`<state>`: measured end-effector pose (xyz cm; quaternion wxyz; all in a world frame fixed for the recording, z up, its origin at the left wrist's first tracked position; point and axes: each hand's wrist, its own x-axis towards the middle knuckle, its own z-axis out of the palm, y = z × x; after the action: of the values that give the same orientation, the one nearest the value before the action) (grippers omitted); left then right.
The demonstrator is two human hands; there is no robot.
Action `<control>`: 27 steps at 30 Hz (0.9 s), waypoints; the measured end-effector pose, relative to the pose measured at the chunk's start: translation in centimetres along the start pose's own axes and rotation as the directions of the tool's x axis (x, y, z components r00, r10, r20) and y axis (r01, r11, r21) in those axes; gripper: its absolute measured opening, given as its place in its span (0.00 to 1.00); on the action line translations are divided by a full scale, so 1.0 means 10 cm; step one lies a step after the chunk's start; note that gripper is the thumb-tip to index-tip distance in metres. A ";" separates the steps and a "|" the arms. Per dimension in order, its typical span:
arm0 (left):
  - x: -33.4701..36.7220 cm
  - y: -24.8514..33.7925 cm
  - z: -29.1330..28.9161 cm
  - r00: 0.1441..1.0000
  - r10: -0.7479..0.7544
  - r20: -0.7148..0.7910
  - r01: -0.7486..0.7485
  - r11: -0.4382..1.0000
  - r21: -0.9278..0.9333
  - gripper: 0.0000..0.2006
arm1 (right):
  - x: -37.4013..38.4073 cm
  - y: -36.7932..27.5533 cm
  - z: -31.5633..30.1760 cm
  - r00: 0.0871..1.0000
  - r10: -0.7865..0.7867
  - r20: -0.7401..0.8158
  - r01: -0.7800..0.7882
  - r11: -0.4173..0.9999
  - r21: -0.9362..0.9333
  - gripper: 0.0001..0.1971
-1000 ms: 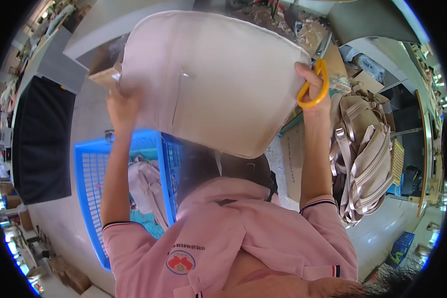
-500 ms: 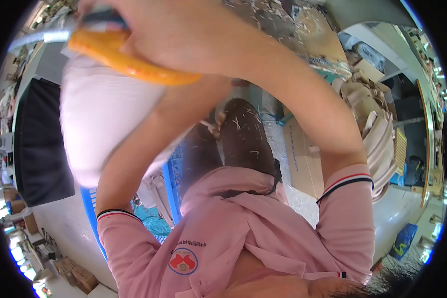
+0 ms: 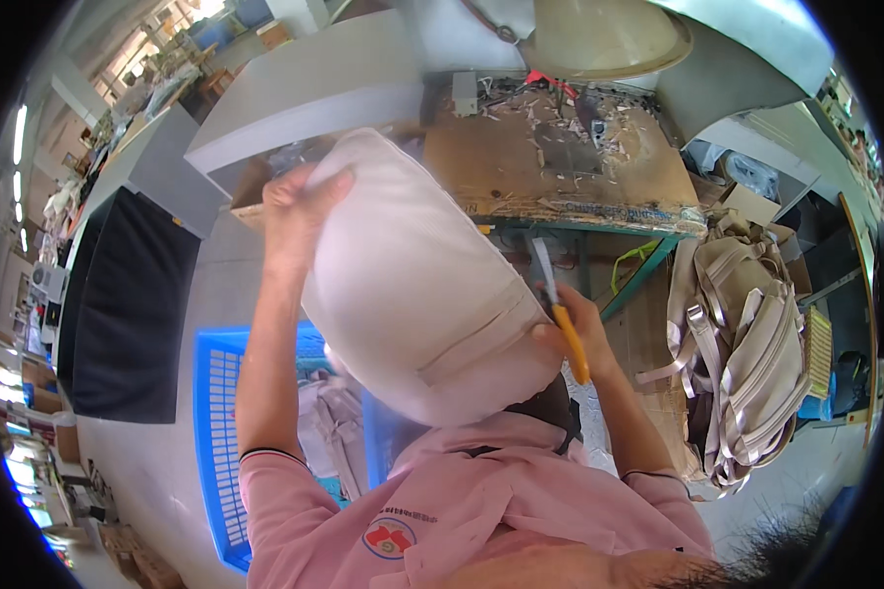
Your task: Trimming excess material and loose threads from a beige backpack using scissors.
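A pale, cream-coloured fabric bag (image 3: 403,265) with a bulging body and a seamed straight edge is held up in front of me, tilted. My left hand (image 3: 300,211) grips its upper left edge, thumb on the cloth. At the lower right corner, my right hand (image 3: 581,324) is closed round orange-handled scissors (image 3: 571,344), its thumb also pressing on the fabric. The grey blades point up and away, beside the bag's edge. Part of the scissors' handle is hidden by my fingers.
A worn work table (image 3: 521,182) littered with scraps stands ahead. Beige backpacks (image 3: 746,344) are heaped at the right. On the left are a blue plastic basket (image 3: 221,432) holding grey straps and a black panel (image 3: 133,304). A pale lamp-like dish (image 3: 609,39) hangs over the table.
My hands, crossed at the upper left before, have come apart. The scissors moved right and down with my right hand. The bag has shifted right and now lies across the middle.
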<state>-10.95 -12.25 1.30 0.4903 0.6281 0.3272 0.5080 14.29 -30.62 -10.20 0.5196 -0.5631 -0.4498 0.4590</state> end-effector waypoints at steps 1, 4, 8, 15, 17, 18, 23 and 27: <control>0.05 -0.03 0.06 0.999 0.022 -0.032 -0.021 0.999 0.033 0.08 | -0.03 0.03 -0.07 0.999 -0.035 0.016 0.035 0.999 0.016 0.28; 0.18 -0.12 0.25 0.993 0.071 -0.091 -0.066 0.996 0.058 0.08 | -0.16 0.05 -0.25 0.998 0.011 -0.058 0.009 0.943 0.332 0.26; 0.38 -0.20 0.44 0.986 -0.019 -0.163 0.011 0.998 -0.054 0.09 | -0.11 0.00 -0.48 0.975 0.017 -0.221 0.064 0.934 0.352 0.25; 0.68 -0.39 0.77 0.983 -0.010 -0.186 -0.010 0.994 -0.109 0.10 | 0.20 -0.16 -0.82 0.874 -0.090 -0.477 0.300 0.873 0.385 0.21; 0.76 -0.43 0.84 0.977 -0.049 -0.208 0.032 0.996 -0.082 0.11 | 0.28 -0.18 -0.90 0.869 -0.050 -0.493 0.261 0.892 0.370 0.21; 0.80 -0.46 0.87 0.974 -0.042 -0.224 0.029 0.998 -0.063 0.11 | 0.31 -0.18 -0.93 0.859 -0.074 -0.507 0.284 0.892 0.352 0.21; 0.97 -0.54 1.00 0.966 -0.129 -0.223 0.116 0.991 -0.070 0.12 | 0.44 -0.16 -1.02 0.852 -0.033 -0.523 0.264 0.889 0.374 0.21; 1.03 -0.56 1.04 0.963 -0.137 -0.232 0.130 0.990 -0.049 0.13 | 0.46 -0.18 -1.03 0.847 -0.044 -0.530 0.283 0.881 0.380 0.20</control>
<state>2.29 -4.16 -0.82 0.4917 0.5320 0.4159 0.5498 25.14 -27.76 -8.21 0.7716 -0.4882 -0.2281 0.3380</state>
